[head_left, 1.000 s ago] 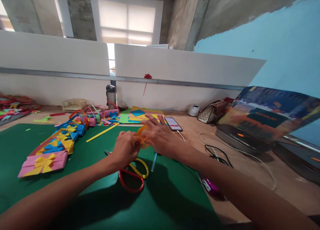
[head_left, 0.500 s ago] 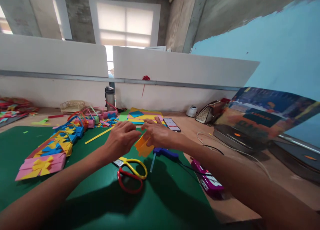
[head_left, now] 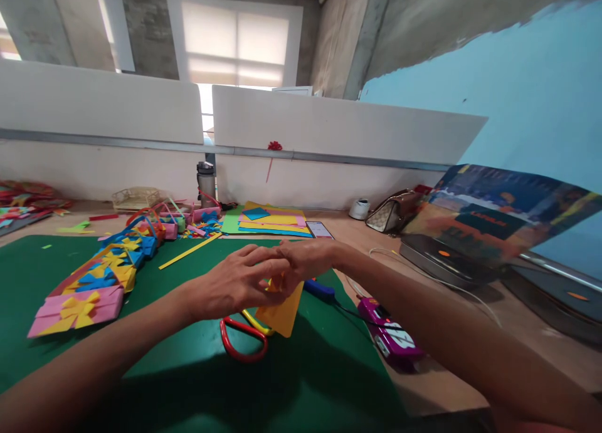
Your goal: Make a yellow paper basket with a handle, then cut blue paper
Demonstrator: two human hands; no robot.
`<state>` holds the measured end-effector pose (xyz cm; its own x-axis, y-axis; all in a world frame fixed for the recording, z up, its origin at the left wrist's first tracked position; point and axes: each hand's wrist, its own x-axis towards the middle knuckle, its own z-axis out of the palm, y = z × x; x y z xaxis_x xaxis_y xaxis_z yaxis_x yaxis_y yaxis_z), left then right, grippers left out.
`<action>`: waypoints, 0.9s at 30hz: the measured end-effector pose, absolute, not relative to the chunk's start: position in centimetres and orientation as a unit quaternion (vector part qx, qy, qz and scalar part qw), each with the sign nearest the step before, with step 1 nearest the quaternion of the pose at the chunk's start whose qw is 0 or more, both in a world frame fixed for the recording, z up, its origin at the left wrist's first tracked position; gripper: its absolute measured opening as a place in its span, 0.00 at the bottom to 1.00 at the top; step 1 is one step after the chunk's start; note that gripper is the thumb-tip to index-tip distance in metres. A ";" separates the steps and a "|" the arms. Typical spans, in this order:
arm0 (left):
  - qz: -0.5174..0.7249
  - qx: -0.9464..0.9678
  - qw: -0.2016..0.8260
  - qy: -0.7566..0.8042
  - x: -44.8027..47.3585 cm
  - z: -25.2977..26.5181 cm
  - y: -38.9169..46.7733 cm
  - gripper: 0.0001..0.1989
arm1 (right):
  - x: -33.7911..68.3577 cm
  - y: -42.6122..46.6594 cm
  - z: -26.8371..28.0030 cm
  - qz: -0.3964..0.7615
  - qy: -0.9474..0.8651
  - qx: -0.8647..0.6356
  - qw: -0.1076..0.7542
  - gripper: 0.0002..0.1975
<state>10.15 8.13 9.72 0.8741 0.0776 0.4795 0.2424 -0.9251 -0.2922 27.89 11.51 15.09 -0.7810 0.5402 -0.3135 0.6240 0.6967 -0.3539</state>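
My left hand (head_left: 235, 276) and my right hand (head_left: 308, 257) meet above the green mat (head_left: 188, 383). Between them is a folded orange-yellow paper piece (head_left: 285, 314), its flat side hanging below my fingers. Fingers of both hands are bent around its upper part and hide its folds. Under the hands lie scissors (head_left: 243, 356) with one red and one yellow handle loop; their blades are covered by my left hand. Just right of the paper, a blue glue gun (head_left: 320, 290) rests on the mat, its front end hidden.
On the left stand several paper baskets with bows, a pink one (head_left: 78, 311) nearest. A yellow strip (head_left: 188, 252) lies behind my left hand. Further back are paper sheets (head_left: 235, 222), a phone (head_left: 320, 230) and a bottle (head_left: 205, 185). A purple power strip (head_left: 390, 339) sits right.
My left hand has moved right and my right hand has turned, so both now meet at the paper. The paper has tilted and hangs lower, over part of the scissors' yellow loop.
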 end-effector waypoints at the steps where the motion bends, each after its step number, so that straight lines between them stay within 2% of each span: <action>1: -0.239 -0.952 0.171 -0.084 10.2 9.8 8.1 0.10 | 28.0 11.5 15.2 -0.251 0.911 0.309 0.105 0.12; 8: -0.258 -0.955 0.132 -0.061 10.4 9.9 7.7 0.10 | 28.1 12.0 14.4 -0.336 0.899 0.252 0.127 0.16; 13: -0.372 -0.925 0.074 -0.030 10.3 9.5 8.1 0.11 | 28.2 13.0 13.6 -0.345 0.898 0.229 0.148 0.18; 19: -0.398 -0.911 0.096 -0.046 10.3 8.7 8.6 0.06 | 28.4 12.5 14.3 -0.357 0.907 0.192 0.117 0.18; 24: -0.391 -0.904 0.030 -0.170 11.1 8.7 7.4 0.02 | 28.8 12.4 14.0 -0.375 0.908 0.168 0.079 0.14; 27: -0.363 -0.892 -0.033 -0.268 11.4 8.8 6.5 0.06 | 29.2 12.7 13.3 -0.366 0.909 0.188 0.060 0.13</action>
<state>11.44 6.47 8.79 0.5922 0.5019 0.6303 0.4545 -0.8540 0.2531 29.17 12.68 13.32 -0.9221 0.2974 -0.2475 0.3859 0.6609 -0.6437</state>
